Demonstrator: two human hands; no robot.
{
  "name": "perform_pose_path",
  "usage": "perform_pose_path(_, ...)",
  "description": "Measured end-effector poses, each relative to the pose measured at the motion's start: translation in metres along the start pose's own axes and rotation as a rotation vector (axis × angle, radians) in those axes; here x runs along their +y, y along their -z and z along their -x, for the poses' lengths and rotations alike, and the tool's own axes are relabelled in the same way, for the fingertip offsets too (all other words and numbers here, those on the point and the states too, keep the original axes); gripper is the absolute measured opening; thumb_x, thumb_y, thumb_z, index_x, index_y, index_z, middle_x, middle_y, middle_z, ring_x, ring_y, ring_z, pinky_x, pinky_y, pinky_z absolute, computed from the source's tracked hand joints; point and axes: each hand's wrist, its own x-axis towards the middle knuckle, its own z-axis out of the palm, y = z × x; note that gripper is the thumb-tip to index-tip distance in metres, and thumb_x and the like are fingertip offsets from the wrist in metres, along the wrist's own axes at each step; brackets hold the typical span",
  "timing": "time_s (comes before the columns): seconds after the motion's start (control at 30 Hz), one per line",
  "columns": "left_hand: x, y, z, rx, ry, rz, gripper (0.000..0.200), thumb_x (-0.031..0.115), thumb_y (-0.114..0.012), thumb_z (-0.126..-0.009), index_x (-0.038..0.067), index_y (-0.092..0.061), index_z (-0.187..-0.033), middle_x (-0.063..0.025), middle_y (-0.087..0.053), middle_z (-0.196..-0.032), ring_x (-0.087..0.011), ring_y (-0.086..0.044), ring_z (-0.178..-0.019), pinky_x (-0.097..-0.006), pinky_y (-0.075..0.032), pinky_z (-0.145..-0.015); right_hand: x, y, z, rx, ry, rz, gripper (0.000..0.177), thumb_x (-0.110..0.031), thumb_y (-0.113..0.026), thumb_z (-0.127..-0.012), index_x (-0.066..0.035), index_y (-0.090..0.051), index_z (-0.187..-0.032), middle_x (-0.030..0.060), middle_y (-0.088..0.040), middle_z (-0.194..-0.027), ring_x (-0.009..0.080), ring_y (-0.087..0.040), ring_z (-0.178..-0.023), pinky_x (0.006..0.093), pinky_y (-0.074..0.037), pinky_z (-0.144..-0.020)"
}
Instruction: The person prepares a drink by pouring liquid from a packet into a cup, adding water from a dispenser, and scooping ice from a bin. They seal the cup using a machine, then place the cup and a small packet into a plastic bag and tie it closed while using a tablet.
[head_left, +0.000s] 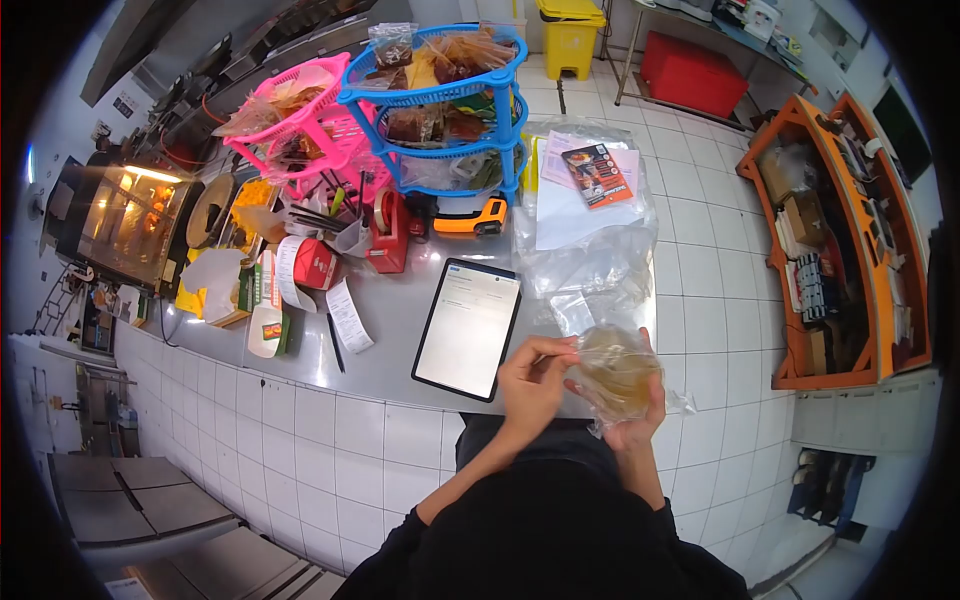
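A clear plastic bag (618, 372) with something yellowish-brown inside is held up over the table's front edge. My right hand (640, 410) grips it from the right and below, fingers wrapped round its side. At its upper left, my left hand (535, 380) pinches the plastic between thumb and fingers. Loose plastic sticks out at the bag's lower right. Just left of my left hand lies a tablet (465, 330) with a lit white screen. Beyond the bag, clear plastic bags (590, 290) lie flat on the table's right end.
A blue tiered basket rack (440, 95) and a pink one (310, 130) hold bagged items. Nearby are an orange-black handheld device (472, 218), a red tape dispenser (388, 230), a receipt (348, 318), a pen (336, 343) and a leaflet (598, 176). An orange shelf (850, 240) stands right.
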Motion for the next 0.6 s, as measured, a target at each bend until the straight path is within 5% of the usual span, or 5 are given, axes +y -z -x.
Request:
perform_pose_path(0.13, -0.015, -0.020, -0.003, 0.084, -0.208, -0.024, 0.009, -0.004, -0.061, -0.089, -0.001, -0.055, -0.094, -0.0149, -0.061, -0.107, -0.0161, -0.062, -0.095, -0.0274, -0.051, -0.083, 0.013, -0.009, -0.001, 0.280, 0.070, -0.036, 0.075, -0.040, -0.049, -0.091, -0.013, -0.015, -0.151, 0.0159, -0.041, -0.141, 0.0344, -0.042, -0.129, 0.0533, -0.043, -0.102)
perform_pose_path(0.27, -0.023, -0.024, -0.005, 0.108, -0.278, -0.016, 0.012, 0.003, -0.059, -0.093, 0.000, -0.051, -0.102, -0.0155, -0.055, -0.115, -0.0182, -0.057, -0.105, -0.0319, -0.046, -0.091, 0.019, -0.004, -0.004, 0.272, 0.028, -0.105, 0.075, -0.039, -0.049, -0.091, -0.012, -0.015, -0.151, 0.0164, -0.035, -0.146, 0.0343, -0.041, -0.131, 0.0513, -0.038, -0.106)
perform_pose_path(0.33, -0.026, -0.019, -0.007, 0.021, -0.141, 0.145, 0.034, 0.025, -0.056, -0.097, 0.000, -0.046, -0.119, -0.0173, -0.053, -0.119, -0.0219, -0.052, -0.116, -0.0358, -0.040, -0.100, 0.016, -0.009, -0.006, 0.236, 0.100, -0.044, 0.059, -0.040, -0.044, -0.094, -0.010, -0.033, -0.143, 0.0156, -0.038, -0.145, 0.0301, -0.041, -0.132, 0.0461, -0.035, -0.109)
perform_pose_path(0.47, 0.010, -0.026, -0.011, -0.228, 0.045, 0.110, 0.059, 0.036, -0.045, -0.101, -0.004, -0.032, -0.142, -0.0196, -0.047, -0.136, -0.0283, -0.048, -0.125, -0.0397, -0.036, -0.106, 0.011, -0.009, -0.011, 0.031, 0.222, 0.028, 0.069, -0.035, -0.044, -0.092, -0.011, -0.016, -0.150, 0.0175, -0.018, -0.156, 0.0336, -0.029, -0.139, 0.0502, -0.030, -0.112)
perform_pose_path(0.6, 0.016, -0.039, -0.009, -0.285, 0.155, 0.180, 0.048, 0.033, -0.038, -0.104, -0.004, -0.048, -0.133, -0.0172, -0.055, -0.132, -0.0248, -0.051, -0.122, -0.0358, -0.036, -0.105, 0.009, -0.013, -0.014, 0.107, 0.233, -0.016, 0.067, -0.045, -0.033, -0.096, -0.011, -0.015, -0.151, 0.0174, -0.020, -0.156, 0.0328, -0.026, -0.141, 0.0493, -0.028, -0.113)
